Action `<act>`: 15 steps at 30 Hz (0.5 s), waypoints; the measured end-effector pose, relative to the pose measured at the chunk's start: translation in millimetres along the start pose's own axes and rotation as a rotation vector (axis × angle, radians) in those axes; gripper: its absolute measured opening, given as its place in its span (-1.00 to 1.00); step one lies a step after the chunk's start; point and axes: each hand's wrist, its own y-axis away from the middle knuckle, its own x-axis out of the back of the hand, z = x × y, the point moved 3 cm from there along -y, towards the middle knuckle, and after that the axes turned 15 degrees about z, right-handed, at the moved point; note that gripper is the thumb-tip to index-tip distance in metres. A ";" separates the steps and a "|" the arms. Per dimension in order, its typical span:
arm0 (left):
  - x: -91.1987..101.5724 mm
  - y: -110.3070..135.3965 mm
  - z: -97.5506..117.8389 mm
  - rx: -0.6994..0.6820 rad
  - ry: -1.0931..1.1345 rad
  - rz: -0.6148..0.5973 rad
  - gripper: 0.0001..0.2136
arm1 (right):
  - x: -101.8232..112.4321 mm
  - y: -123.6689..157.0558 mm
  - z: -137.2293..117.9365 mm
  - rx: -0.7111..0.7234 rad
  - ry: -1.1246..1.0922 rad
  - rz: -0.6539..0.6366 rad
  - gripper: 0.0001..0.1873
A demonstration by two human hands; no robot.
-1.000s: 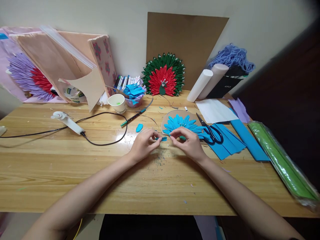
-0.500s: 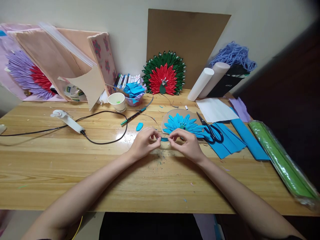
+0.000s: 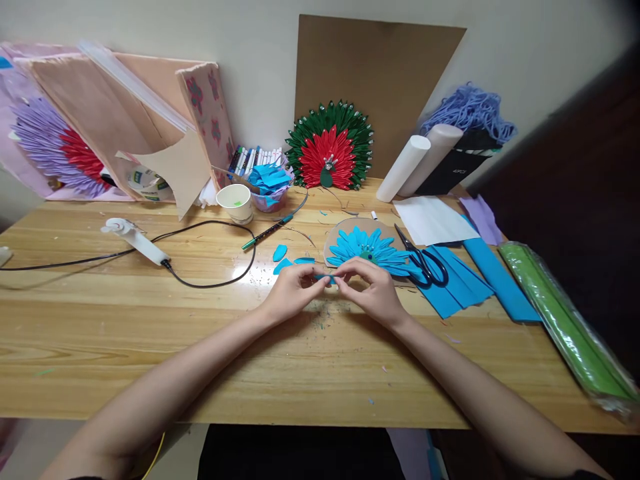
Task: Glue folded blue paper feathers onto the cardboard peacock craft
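Note:
Between the fingertips of both hands is a small blue crepe paper petal [image 3: 327, 278], mostly covered by the fingers. My left hand [image 3: 294, 291] pinches its left end, and my right hand [image 3: 369, 287] pinches the right end. Behind my left hand, loose blue petals [image 3: 281, 253] lie on the wood. Just beyond my right hand rests a cardboard disc [image 3: 336, 233] bearing a blue paper peacock [image 3: 367, 247] with a small green body. Black-handled scissors [image 3: 431, 268] lie right of it, partly over folded blue crepe paper [image 3: 457, 283].
A white glue gun [image 3: 137, 241] with a black cord lies left. A paper cup [image 3: 235, 203], a teal pen [image 3: 267, 232] and a bowl of blue scraps [image 3: 270, 190] stand farther back. A red-green paper peacock [image 3: 329, 147] leans behind; a green wrapped roll [image 3: 565, 320] lies right.
The blue petal between my hands shows less of itself and looks lighter. More loose blue petals now show behind my left hand. Both hands stay in nearly the same place.

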 end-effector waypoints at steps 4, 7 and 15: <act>0.2 -1.1 -4.5 0.040 0.000 -0.020 -0.83 | 0.8 0.7 -1.9 0.126 0.052 0.008 -0.90; 0.0 -2.5 -8.2 0.099 0.032 -0.037 -0.83 | 0.8 2.5 -1.8 0.214 0.095 0.008 -0.89; -0.7 -7.3 -10.1 0.277 0.143 -0.075 -0.87 | 0.4 3.8 -2.1 0.264 0.118 -0.026 -0.89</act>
